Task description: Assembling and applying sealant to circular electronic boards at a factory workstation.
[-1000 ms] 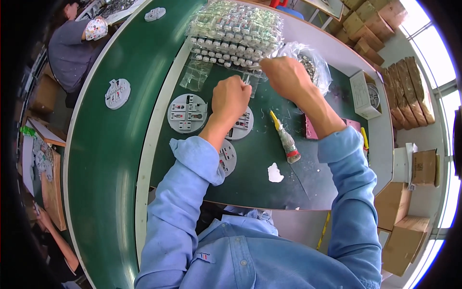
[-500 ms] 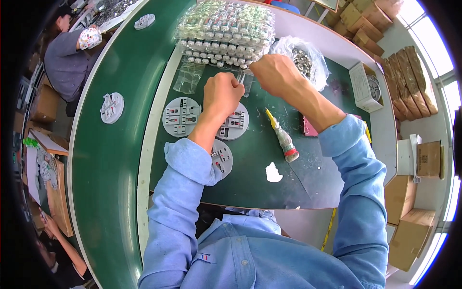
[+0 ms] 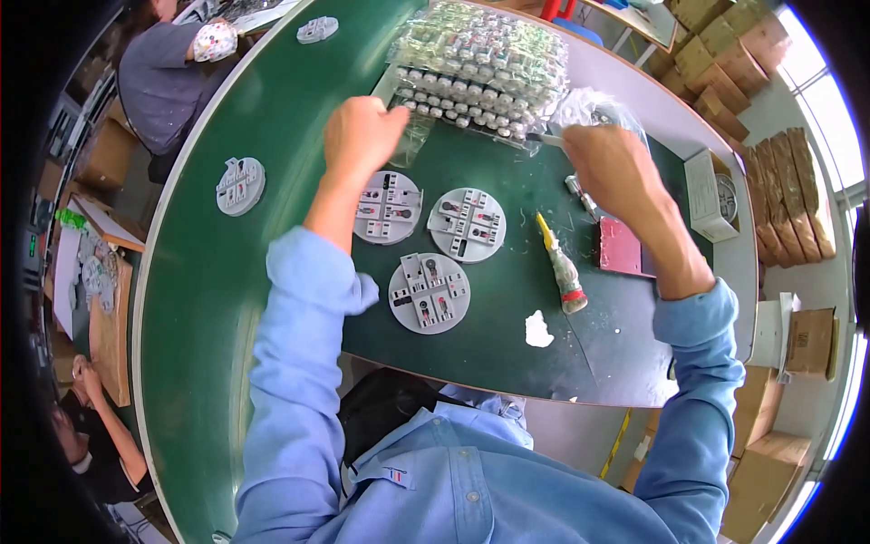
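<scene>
My left hand (image 3: 361, 136) is raised over the left edge of the bench, fingers curled and thumb toward the right. What it holds, if anything, is hidden. Close by its thumb lies a clear plastic bag (image 3: 414, 143). My right hand (image 3: 609, 163), also closed, grips a slim pale piece with a dark tip (image 3: 546, 139) that points left; its kind is not clear. Three round grey discs fitted with small parts lie below the hands: a left disc (image 3: 388, 210), a right disc (image 3: 468, 223) and a nearer disc (image 3: 430, 295).
Stacked trays of small parts (image 3: 480, 68) stand at the back. A glue tube (image 3: 564, 272) with a yellow nozzle, a white scrap (image 3: 538, 329) and a red box (image 3: 625, 247) lie on the bench. Another disc (image 3: 240, 187) rests on the green belt (image 3: 195, 326). Co-workers sit at left.
My hands have moved apart, the left leftward and the right rightward with the slim piece. The three discs are now less covered by my arms. The whole view has shifted a little.
</scene>
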### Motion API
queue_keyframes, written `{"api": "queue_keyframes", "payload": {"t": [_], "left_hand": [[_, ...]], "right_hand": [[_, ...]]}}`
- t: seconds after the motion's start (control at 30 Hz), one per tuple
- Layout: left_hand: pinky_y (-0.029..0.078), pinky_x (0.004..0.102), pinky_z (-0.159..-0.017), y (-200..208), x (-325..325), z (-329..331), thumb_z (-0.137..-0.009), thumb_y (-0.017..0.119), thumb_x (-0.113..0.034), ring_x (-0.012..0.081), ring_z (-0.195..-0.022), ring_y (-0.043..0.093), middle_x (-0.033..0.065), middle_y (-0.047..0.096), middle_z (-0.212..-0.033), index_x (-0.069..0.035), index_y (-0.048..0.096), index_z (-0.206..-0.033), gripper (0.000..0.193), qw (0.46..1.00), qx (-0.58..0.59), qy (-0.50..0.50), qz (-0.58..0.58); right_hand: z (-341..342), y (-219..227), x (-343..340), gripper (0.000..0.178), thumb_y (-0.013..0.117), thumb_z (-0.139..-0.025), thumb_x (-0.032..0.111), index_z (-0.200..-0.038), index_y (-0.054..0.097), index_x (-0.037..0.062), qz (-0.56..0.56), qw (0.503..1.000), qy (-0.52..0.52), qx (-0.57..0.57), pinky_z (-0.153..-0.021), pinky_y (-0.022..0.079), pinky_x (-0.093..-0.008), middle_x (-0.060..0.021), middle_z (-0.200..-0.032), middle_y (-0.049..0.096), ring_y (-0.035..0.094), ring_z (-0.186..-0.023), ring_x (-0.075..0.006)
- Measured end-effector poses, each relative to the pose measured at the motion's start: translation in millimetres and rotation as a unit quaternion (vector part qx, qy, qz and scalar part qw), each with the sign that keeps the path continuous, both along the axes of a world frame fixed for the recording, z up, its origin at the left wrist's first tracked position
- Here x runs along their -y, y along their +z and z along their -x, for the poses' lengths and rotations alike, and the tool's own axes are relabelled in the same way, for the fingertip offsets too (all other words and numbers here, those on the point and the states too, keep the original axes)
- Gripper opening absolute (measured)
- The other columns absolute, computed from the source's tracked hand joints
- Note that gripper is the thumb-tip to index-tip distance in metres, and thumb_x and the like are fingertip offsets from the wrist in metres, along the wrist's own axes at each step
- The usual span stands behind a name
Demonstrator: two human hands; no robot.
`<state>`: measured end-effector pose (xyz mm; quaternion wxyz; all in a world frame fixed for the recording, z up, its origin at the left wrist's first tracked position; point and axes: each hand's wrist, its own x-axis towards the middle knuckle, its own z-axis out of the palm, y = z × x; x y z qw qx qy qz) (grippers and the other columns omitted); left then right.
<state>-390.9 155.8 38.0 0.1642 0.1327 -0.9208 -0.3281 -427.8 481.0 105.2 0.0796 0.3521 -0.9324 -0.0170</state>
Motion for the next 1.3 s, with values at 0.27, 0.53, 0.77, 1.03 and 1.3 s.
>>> {"api": "queue_keyframes", "payload": {"t": [0.27, 0.53, 0.77, 1.03, 1.3], "left_hand": [[0.057, 0.0486, -0.075, -51.5, 16.8, 34.2, -0.082, 0.079, -0.038, 0.0383, -0.082, 0.075, 0.0203, 0.075, -0.081, -0.002, 0.074, -0.075, 0.037, 0.990, 0.123, 0.020, -0.071], [0.057, 0.0501, -0.091, -77.3, 25.8, 49.5, -0.087, 0.074, -0.038, 0.0437, -0.102, 0.074, 0.0254, 0.077, -0.095, 0.002, 0.077, -0.087, 0.040, 0.991, 0.067, 0.064, -0.100], [0.057, 0.0490, -0.096, -54.1, 26.1, 48.3, -0.094, 0.066, -0.044, 0.0450, -0.108, 0.073, 0.0300, 0.076, -0.107, 0.002, 0.080, -0.108, 0.049, 0.969, 0.150, 0.027, -0.193], [0.056, 0.0503, -0.098, -56.8, 23.8, 30.5, -0.098, 0.062, -0.043, 0.0436, -0.113, 0.072, 0.0247, 0.077, -0.116, -0.005, 0.079, -0.116, 0.045, 0.976, 0.186, -0.057, -0.102], [0.055, 0.0543, -0.080, -73.2, 20.8, 34.9, -0.097, 0.060, -0.040, 0.0436, -0.088, 0.071, 0.0202, 0.076, -0.091, -0.004, 0.077, -0.089, 0.040, 0.992, 0.116, -0.056, -0.011]], "right_hand": [[45.6, -29.1, 135.7, 0.013, 0.062, -0.090, 0.010, -0.095, 0.072, 0.0040, 0.059, 0.997, 0.048, 0.018, -0.077, 0.058, -0.0559, -0.0239, -0.090, 0.074, 0.073, -0.088, -0.0466], [55.8, -31.4, 191.6, 0.016, 0.065, -0.089, 0.010, -0.098, 0.076, 0.0033, 0.015, 0.997, 0.077, 0.014, -0.080, 0.061, -0.0532, -0.0240, -0.094, 0.076, 0.075, -0.092, -0.0447], [61.9, -36.6, 199.3, 0.016, 0.066, -0.089, 0.011, -0.099, 0.077, 0.0039, 0.004, 0.998, 0.063, 0.021, -0.081, 0.062, -0.0536, -0.0235, -0.095, 0.076, 0.075, -0.092, -0.0449], [57.8, -35.0, 203.0, 0.016, 0.069, -0.088, 0.008, -0.099, 0.080, 0.0039, -0.026, 0.998, 0.038, 0.045, -0.084, 0.063, -0.0481, -0.0221, -0.101, 0.078, 0.077, -0.098, -0.0408], [60.3, -35.9, 196.4, 0.013, 0.068, -0.085, 0.006, -0.093, 0.078, 0.0031, -0.060, 0.997, 0.035, 0.036, -0.081, 0.062, -0.0510, -0.0237, -0.097, 0.077, 0.076, -0.095, -0.0431]]}}
